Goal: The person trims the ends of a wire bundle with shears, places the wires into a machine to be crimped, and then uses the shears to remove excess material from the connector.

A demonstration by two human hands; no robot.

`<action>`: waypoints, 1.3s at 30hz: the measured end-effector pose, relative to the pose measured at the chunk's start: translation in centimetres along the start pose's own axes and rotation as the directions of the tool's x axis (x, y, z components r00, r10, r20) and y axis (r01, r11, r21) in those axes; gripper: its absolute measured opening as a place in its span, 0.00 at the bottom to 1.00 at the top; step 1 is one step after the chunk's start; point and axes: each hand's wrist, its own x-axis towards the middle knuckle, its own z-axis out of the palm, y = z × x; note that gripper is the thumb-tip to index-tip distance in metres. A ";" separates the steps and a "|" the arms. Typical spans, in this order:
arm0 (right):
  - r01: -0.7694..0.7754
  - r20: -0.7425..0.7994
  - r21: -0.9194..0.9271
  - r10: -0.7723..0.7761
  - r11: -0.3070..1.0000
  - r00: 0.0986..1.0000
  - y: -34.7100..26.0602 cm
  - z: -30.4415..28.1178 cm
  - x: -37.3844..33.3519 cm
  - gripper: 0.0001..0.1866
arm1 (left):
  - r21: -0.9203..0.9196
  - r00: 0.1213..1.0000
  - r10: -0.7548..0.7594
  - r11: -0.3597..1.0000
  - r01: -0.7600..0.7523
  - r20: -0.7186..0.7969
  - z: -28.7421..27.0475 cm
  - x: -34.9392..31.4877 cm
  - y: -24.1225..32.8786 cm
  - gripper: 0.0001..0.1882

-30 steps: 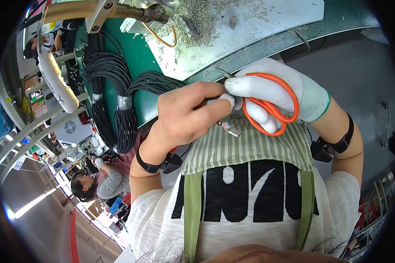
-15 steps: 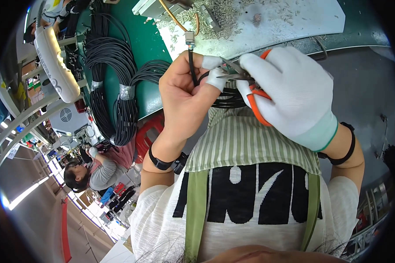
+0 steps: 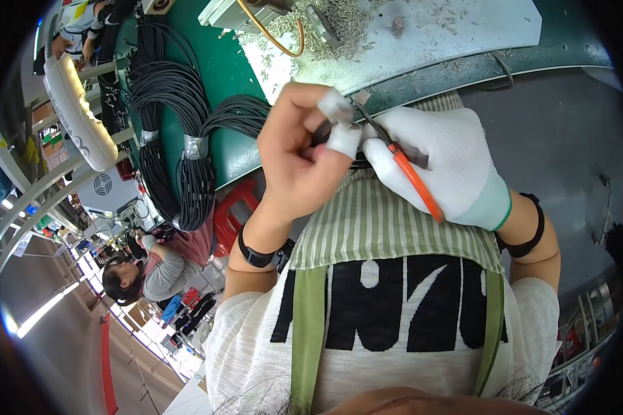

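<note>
My left hand (image 3: 301, 155) is closed in a pinch, with white covers on its thumb and forefinger. A black cable (image 3: 321, 131) runs through its fingers, and more black strands (image 3: 360, 163) hang below. My right hand (image 3: 439, 159), in a white knitted glove with a green cuff, grips orange-handled scissors (image 3: 417, 184). Their dark blades (image 3: 371, 119) point up and left, beside the left fingertips. A small pale piece (image 3: 363, 97) shows near the blade tips, too blurred to name. The cable's end between the fingertips cannot be made out.
Coiled black cables (image 3: 169, 86) lie on the green table (image 3: 246, 160) at the left. A white board (image 3: 457, 31) scattered with small metal bits lies ahead, a brown wire (image 3: 277, 43) near it. A lamp (image 3: 83, 114) stands far left; a person (image 3: 163, 270) sits beyond a red stool (image 3: 234, 211).
The cable's grey connector, upright above my left hand before, no longer shows there. The scissors have turned; their blades were spread across the left fingertips. My right hand has moved slightly down and left.
</note>
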 end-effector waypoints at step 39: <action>-0.352 0.359 0.378 0.215 0.856 0.908 7.5 -2.6 18.1 0.14 | -0.141 0.963 -0.265 0.956 0.256 -0.047 -4.9 11.4 -10.6 0.06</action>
